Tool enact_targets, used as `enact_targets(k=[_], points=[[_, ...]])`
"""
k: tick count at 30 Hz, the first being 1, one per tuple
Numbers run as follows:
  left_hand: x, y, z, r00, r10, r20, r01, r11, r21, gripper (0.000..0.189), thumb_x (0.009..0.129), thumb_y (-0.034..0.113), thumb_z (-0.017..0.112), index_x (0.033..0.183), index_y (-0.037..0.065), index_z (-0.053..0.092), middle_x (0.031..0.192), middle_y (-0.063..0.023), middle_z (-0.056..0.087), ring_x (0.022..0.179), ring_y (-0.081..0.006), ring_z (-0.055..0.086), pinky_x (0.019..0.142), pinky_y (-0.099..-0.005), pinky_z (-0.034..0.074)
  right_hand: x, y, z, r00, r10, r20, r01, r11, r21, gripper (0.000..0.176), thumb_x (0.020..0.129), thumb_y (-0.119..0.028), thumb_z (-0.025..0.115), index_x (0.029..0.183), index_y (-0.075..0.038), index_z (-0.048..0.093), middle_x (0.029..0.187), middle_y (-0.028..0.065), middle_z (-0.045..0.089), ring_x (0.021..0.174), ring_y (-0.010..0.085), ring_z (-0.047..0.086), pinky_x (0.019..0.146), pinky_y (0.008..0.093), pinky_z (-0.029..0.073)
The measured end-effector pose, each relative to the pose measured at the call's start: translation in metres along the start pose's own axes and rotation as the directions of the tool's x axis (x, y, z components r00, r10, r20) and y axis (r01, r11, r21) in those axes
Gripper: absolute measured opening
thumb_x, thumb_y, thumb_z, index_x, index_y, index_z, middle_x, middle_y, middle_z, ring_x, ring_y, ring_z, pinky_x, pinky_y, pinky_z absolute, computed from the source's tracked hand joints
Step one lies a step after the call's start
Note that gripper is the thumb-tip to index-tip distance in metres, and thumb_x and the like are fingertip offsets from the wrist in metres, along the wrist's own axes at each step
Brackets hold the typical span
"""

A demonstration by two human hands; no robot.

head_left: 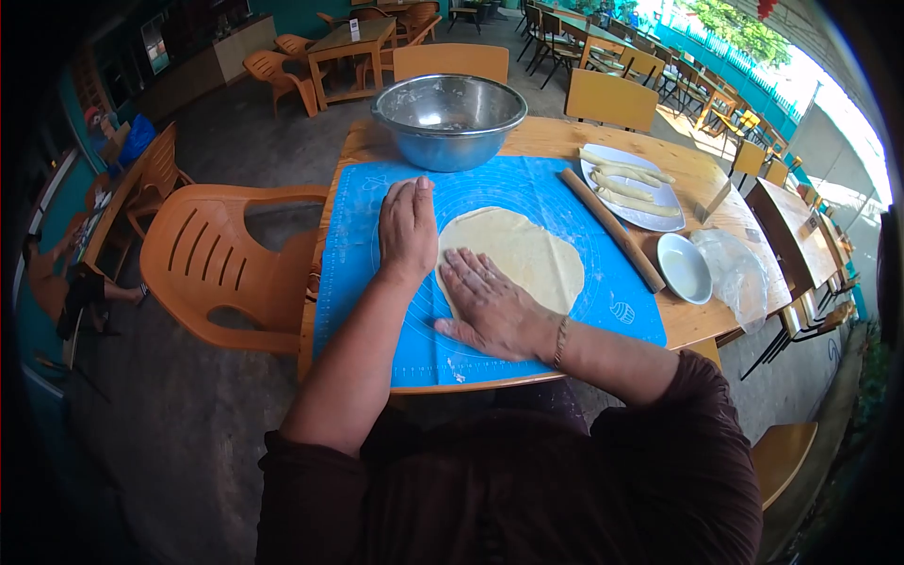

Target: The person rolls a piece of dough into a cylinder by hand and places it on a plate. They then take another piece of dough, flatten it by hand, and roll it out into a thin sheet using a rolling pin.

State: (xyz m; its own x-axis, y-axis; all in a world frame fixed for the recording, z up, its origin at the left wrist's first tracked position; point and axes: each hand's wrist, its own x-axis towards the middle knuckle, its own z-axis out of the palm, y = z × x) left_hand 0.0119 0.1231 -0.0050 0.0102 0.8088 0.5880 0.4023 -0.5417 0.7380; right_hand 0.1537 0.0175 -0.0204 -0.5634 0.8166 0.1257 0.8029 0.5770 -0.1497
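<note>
A thin round sheet of dough (527, 250) lies flat on a blue silicone mat (353, 273) with printed rings and floury smudges. My right hand (494, 306) rests palm down on the lower left of the dough, fingers stretched out, flour on the skin. At the dough's left edge, my left hand (409, 226) stands on its side over the mat, fingers extended and close together, holding nothing. A wooden rolling pin (612, 231) lies slantwise along the mat's right side.
Behind the mat stands a large steel bowl (447, 146) with floury residue. To the right are a white plate (670, 222) of rolled dough strips, a small white bowl (685, 269) and a clear plastic bag (739, 278). An orange chair (217, 250) stands left of the table.
</note>
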Motion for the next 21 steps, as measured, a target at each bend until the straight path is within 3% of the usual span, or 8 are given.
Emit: enact_targets(k=[4, 7, 9, 10, 12, 16, 19, 21], points=[[-0.003, 0.004, 0.003, 0.999, 0.018, 0.048, -0.017, 0.999, -0.032, 0.048, 0.103, 0.033, 0.035, 0.099, -0.007, 0.062, 0.108, -0.0223, 0.061, 0.105, -0.0376, 0.054, 0.095, -0.0443, 0.041, -0.06, -0.008, -0.027, 0.992, -0.115, 0.044, 0.112, 0.992, 0.066, 0.08, 0.099, -0.053, 0.035, 0.144, 0.012, 0.025, 0.151, 0.032, 0.023, 0.144, 0.0411, 0.017, 0.119, 0.0458, 0.013], [-0.007, 0.008, 0.007, 0.994, 0.059, 0.088, -0.058, 0.998, -0.015, 0.045, 0.103, 0.031, 0.036, 0.097, -0.005, 0.062, 0.108, -0.0217, 0.061, 0.104, -0.0373, 0.055, 0.094, -0.0442, 0.041, -0.084, 0.01, -0.039, 0.99, -0.026, 0.137, 0.015, 0.996, 0.083, 0.081, 0.098, -0.053, 0.038, 0.144, 0.012, 0.025, 0.151, 0.0319, 0.022, 0.144, 0.0409, 0.017, 0.119, 0.0461, 0.014], [-0.009, 0.012, 0.01, 0.987, 0.07, 0.144, -0.069, 0.997, -0.016, 0.043, 0.103, 0.03, 0.037, 0.096, -0.004, 0.063, 0.107, -0.021, 0.062, 0.102, -0.0367, 0.055, 0.093, -0.0442, 0.042, -0.087, 0.032, -0.033, 0.985, 0.173, -0.005, -0.173, 0.982, -0.08, 0.082, 0.097, -0.055, 0.039, 0.14, 0.014, 0.03, 0.148, 0.0332, 0.028, 0.142, 0.0435, 0.022, 0.118, 0.0473, 0.017], [-0.01, 0.013, 0.012, 0.986, 0.075, 0.148, -0.073, 0.997, -0.021, 0.043, 0.103, 0.03, 0.037, 0.096, -0.004, 0.063, 0.107, -0.021, 0.062, 0.102, -0.0367, 0.055, 0.093, -0.0442, 0.042, -0.083, 0.036, -0.03, 0.984, 0.18, -0.008, -0.18, 0.98, -0.082, 0.082, 0.097, -0.055, 0.039, 0.14, 0.014, 0.03, 0.148, 0.0332, 0.028, 0.142, 0.0435, 0.022, 0.118, 0.0473, 0.017], [-0.01, 0.011, 0.013, 0.981, 0.079, 0.177, -0.089, 0.995, 0.051, 0.05, 0.105, 0.033, 0.031, 0.102, -0.004, 0.065, 0.108, -0.0178, 0.063, 0.107, -0.033, 0.056, 0.096, -0.04, 0.042, -0.067, 0.036, -0.023, 0.943, 0.331, -0.034, -0.333, 0.931, -0.15, 0.083, 0.098, -0.056, 0.036, 0.141, 0.014, 0.029, 0.148, 0.0335, 0.027, 0.143, 0.0429, 0.019, 0.119, 0.0468, 0.014], [-0.012, 0.005, 0.014, 0.988, 0.084, 0.127, -0.088, 0.996, 0.02, 0.047, 0.104, 0.031, 0.034, 0.095, -0.003, 0.065, 0.105, -0.0203, 0.063, 0.102, -0.0358, 0.056, 0.093, -0.0438, 0.042, -0.027, 0.01, -0.007, 1.0, 0.004, 0.001, -0.004, 1.0, 0.028, 0.077, 0.099, -0.052, 0.033, 0.143, 0.011, 0.03, 0.15, 0.0308, 0.026, 0.144, 0.0395, 0.018, 0.119, 0.0454, 0.013], [-0.011, 0.003, 0.009, 0.994, 0.03, 0.102, -0.033, 0.999, 0.027, 0.052, 0.104, 0.032, 0.029, 0.098, -0.003, 0.066, 0.105, -0.0195, 0.064, 0.103, -0.0363, 0.057, 0.094, -0.0428, 0.042, 0.009, 0.022, 0.002, 0.998, -0.061, 0.02, 0.058, 0.99, 0.13, 0.073, 0.1, -0.051, 0.033, 0.144, 0.007, 0.031, 0.152, 0.0269, 0.026, 0.145, 0.0364, 0.018, 0.12, 0.0443, 0.014], [-0.009, -0.001, 0.008, 0.995, 0.011, 0.101, -0.014, 1.0, 0.025, 0.053, 0.104, 0.032, 0.028, 0.098, -0.004, 0.066, 0.105, -0.0195, 0.064, 0.103, -0.0361, 0.057, 0.094, -0.0428, 0.042, 0.027, 0.041, 0.0, 0.999, -0.007, 0.033, 0.004, 0.996, 0.089, 0.073, 0.1, -0.052, 0.032, 0.145, 0.006, 0.03, 0.153, 0.0252, 0.025, 0.145, 0.0355, 0.018, 0.12, 0.0439, 0.014]])
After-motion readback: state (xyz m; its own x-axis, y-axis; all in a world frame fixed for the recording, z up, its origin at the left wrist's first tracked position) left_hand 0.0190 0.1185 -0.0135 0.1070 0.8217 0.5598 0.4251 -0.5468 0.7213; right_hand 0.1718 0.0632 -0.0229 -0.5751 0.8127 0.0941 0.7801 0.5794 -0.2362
